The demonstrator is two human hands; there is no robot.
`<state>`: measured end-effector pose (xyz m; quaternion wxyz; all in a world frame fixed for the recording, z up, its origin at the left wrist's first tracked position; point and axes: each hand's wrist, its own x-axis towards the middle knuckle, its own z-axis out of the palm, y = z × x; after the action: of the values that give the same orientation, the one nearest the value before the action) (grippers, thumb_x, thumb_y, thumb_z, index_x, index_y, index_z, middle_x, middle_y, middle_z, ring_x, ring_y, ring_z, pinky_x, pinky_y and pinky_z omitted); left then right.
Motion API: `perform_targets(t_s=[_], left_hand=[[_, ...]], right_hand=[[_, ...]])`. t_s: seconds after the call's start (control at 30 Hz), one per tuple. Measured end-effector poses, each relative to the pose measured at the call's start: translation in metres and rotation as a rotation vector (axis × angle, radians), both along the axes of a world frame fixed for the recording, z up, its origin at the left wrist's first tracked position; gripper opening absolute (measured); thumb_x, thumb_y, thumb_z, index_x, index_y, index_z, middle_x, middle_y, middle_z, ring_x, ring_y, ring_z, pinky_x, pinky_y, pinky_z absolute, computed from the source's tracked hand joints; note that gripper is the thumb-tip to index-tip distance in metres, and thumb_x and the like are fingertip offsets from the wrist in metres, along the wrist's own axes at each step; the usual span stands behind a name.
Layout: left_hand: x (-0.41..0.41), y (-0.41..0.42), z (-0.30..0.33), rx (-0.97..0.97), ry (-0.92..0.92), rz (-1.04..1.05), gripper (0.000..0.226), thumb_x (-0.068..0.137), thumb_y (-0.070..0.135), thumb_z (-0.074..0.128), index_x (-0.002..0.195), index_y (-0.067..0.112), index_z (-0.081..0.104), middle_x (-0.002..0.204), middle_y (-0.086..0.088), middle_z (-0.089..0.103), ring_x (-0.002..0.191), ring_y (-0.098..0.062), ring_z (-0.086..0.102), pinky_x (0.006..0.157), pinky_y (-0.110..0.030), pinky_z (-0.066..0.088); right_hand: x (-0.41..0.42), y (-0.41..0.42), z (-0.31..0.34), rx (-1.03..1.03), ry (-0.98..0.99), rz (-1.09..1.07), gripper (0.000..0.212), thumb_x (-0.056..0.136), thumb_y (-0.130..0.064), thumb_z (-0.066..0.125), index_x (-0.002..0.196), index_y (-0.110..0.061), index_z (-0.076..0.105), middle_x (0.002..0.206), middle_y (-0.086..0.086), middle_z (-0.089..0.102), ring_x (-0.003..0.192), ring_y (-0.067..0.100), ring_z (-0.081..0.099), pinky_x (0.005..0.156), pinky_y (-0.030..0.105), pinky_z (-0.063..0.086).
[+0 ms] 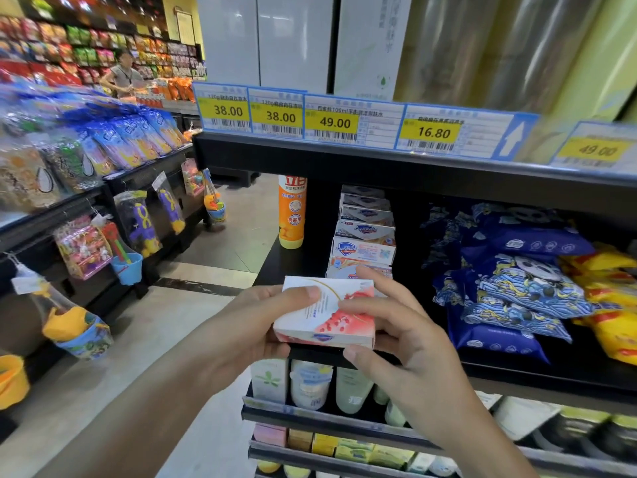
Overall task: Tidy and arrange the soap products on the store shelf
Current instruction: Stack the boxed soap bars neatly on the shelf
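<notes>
A white and pink soap box (329, 313) is held in front of the black shelf (275, 267), between both hands. My left hand (251, 326) grips its left end, thumb on top. My right hand (396, 326) grips its right end, with fingers over the top and the thumb under the front edge. Just behind it a stack of several soap boxes (363, 236) stands on the shelf, blue-logo faces outward. An orange bottle (292, 212) stands upright to the left of the stack.
Blue soft packs (517, 281) and yellow packs (610, 305) fill the shelf to the right. Price tags (336, 122) line the shelf edge above. Lower shelves hold bottles (310, 384) and small boxes. A toy rack (120, 236) flanks the aisle at left; a person (124, 75) stands far back.
</notes>
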<state>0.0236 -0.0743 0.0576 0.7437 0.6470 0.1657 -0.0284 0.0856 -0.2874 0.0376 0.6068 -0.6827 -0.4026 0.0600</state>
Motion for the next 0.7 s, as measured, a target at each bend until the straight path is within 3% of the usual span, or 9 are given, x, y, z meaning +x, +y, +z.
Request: perform_targets(t_s=[0.1,0.2,0.33,0.4,0.53,0.7], left_hand=[[0.000,0.003,0.000,-0.007,0.034,-0.032,0.052,0.062,0.060,0.085,0.103,0.028,0.083,0.106,-0.008,0.081,0.076,-0.008,0.072,0.056,-0.020,0.053],[-0.001,0.007,0.000,-0.019,0.043,-0.062,0.051,0.073,0.061,0.083,0.110,0.025,0.080,0.112,-0.010,0.079,0.091,-0.017,0.078,0.064,-0.025,0.060],[-0.006,0.014,-0.007,0.032,-0.084,-0.094,0.065,0.081,0.070,0.074,0.134,0.034,0.063,0.128,-0.001,0.075,0.117,-0.020,0.072,0.092,-0.037,0.058],[-0.010,0.017,-0.010,0.074,-0.205,-0.128,0.068,0.077,0.069,0.076,0.138,0.047,0.056,0.140,0.006,0.067,0.128,-0.017,0.065,0.104,-0.040,0.050],[-0.018,0.019,-0.013,0.285,-0.381,-0.203,0.087,0.074,0.050,0.088,0.147,0.056,0.042,0.154,0.025,0.048,0.145,-0.005,0.045,0.113,-0.037,0.041],[-0.019,0.015,-0.015,0.556,-0.475,-0.136,0.085,0.081,0.029,0.085,0.149,0.055,0.041,0.158,0.028,0.039,0.149,0.002,0.033,0.115,-0.032,0.039]], right_hand=[[0.000,0.002,0.000,0.028,0.061,-0.006,0.057,0.083,0.011,0.078,0.110,-0.039,0.078,0.145,-0.022,0.051,0.117,0.020,0.068,0.090,0.025,0.057],[0.001,0.003,-0.001,0.092,0.147,0.018,0.057,0.081,0.016,0.077,0.107,-0.035,0.080,0.137,-0.018,0.055,0.114,0.023,0.070,0.089,0.026,0.058],[0.003,0.004,-0.001,0.165,0.294,-0.004,0.052,0.076,0.017,0.079,0.104,-0.026,0.081,0.132,-0.006,0.062,0.107,0.026,0.073,0.085,0.028,0.059],[0.004,0.003,0.001,0.185,0.368,-0.027,0.047,0.071,0.006,0.083,0.104,-0.027,0.081,0.128,-0.008,0.068,0.106,0.024,0.074,0.082,0.026,0.059],[0.007,0.001,0.007,0.160,0.520,-0.048,0.053,0.058,-0.021,0.088,0.109,-0.032,0.079,0.120,-0.004,0.076,0.108,0.023,0.074,0.089,0.032,0.059],[0.013,-0.002,0.011,0.197,0.734,0.011,0.053,0.058,-0.013,0.088,0.110,-0.023,0.081,0.119,0.007,0.076,0.100,0.031,0.077,0.080,0.026,0.061]])
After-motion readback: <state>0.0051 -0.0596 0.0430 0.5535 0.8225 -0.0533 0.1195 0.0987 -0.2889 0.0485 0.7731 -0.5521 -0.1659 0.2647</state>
